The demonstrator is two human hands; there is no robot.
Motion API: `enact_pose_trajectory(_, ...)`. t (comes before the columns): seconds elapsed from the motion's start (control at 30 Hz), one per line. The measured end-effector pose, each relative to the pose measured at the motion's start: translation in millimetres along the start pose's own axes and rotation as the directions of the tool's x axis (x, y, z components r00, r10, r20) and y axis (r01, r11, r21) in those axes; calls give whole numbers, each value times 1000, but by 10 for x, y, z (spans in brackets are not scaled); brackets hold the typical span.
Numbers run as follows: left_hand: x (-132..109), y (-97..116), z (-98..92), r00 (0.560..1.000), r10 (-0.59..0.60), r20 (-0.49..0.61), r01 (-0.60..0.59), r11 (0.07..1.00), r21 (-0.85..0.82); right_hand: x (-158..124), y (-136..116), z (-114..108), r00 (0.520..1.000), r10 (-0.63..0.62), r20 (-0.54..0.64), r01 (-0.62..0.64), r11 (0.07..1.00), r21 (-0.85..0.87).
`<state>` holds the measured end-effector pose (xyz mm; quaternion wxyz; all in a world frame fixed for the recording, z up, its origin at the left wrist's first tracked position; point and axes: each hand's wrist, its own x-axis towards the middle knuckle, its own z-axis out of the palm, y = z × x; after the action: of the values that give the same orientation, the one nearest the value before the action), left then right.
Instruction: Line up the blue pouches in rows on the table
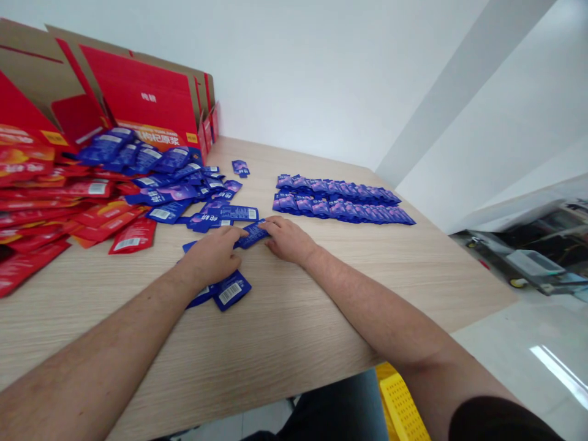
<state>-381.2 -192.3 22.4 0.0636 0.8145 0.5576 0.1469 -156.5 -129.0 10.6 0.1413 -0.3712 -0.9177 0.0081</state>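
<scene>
The left hand [209, 257] and right hand [287, 239] meet over a blue sachet [252, 235] at the near edge of a loose spill on a pale wood tabletop [285, 331].

Each grip lies flat, fingers reaching toward the other hand across the sachet; thumbs are hidden, so whether they clamp it cannot be told. Flat fingers seem a sound way to steady so slick a packet without creasing it. Other blue sachets [229, 291] poke out under the left hand, a barcode showing. Two neat rows of sachets [340, 199] lie far right; red sachets [55, 205] and flattened red cartons [142, 92] crowd far left. The small print cannot be read, and the lower layers of the spill are hidden.
</scene>
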Motion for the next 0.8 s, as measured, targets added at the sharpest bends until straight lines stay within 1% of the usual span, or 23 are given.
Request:
enact_pose_trajectory(0.1,-13,32,-33,999,21,26,-21,1000,-15,25,-23,-7,997,-70,-6,70,997,-12)
enact_pose_trajectory(0.17,-20,52,-59,999,15,32,-14,999,-31,11,-24,-29,996,-90,-13,90,995,-39)
enact_pose_trajectory(0.3,-24,78,-91,999,28,44,-26,999,-39,-44,-24,-70,993,-116,10,116,977,-181)
enact_pose_trajectory(0.4,-17,81,-90,999,15,39,-12,996,-86,-83,-41,-105,994,-107,26,110,948,-300)
enact_pose_trajectory(0.47,-7,66,-76,1000,3,13,-1,990,-139,-121,-48,-149,997,-80,21,83,941,-327)
enact_pose_trajectory(0.57,8,24,-41,999,-37,-31,31,984,-173,-249,-13,-261,1000,-7,-17,2,957,-291)
enact_pose_trajectory(0.67,13,-8,-13,998,-59,-14,56,983,-174,-497,125,-425,990,81,-112,-99,981,-169)
enact_pose_trajectory(0.73,9,-7,-9,998,-59,12,60,985,-162,-716,289,-559,969,137,-206,-154,986,-69)
enact_pose_trajectory(0.77,6,2,-12,998,-56,23,59,987,-149,-834,392,-634,949,179,-260,-191,981,-21)
enact_pose_trajectory(0.8,3,14,-20,998,-57,33,61,989,-134,-953,508,-713,918,240,-316,-244,969,27)
